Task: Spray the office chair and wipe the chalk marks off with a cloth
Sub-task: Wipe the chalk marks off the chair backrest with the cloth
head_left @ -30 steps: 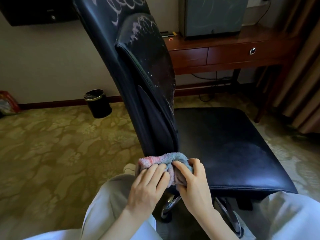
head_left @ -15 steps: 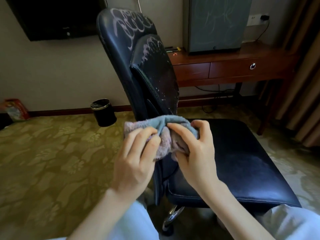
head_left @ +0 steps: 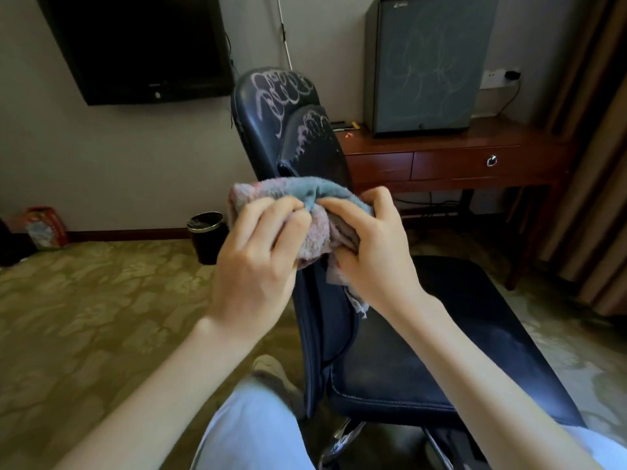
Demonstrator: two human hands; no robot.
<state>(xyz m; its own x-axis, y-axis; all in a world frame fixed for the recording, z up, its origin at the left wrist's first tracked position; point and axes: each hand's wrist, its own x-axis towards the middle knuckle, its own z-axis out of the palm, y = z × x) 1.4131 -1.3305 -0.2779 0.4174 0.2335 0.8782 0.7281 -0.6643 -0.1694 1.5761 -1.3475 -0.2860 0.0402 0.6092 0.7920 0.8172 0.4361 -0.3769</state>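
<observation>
Nearest, a knee in pale trousers (head_left: 251,425) sits left of the black office chair (head_left: 441,351). Above it, the left hand (head_left: 258,262) and right hand (head_left: 369,252) hold a bunched pink-and-blue terry cloth (head_left: 298,191) between them. The fingers of both are curled close together, pinching its folds. The cloth is in front of the backrest's middle; whether it touches cannot be told. White chalk marks (head_left: 281,93) loop higher up. Farther off are a black waste bin (head_left: 207,235) on the left, a wooden desk (head_left: 458,164) bearing a mini fridge (head_left: 427,62) on the right, and a wall television (head_left: 142,45).

Cloth (head_left: 307,201) in 2 hands (chalked chair (head_left: 271,130))
</observation>
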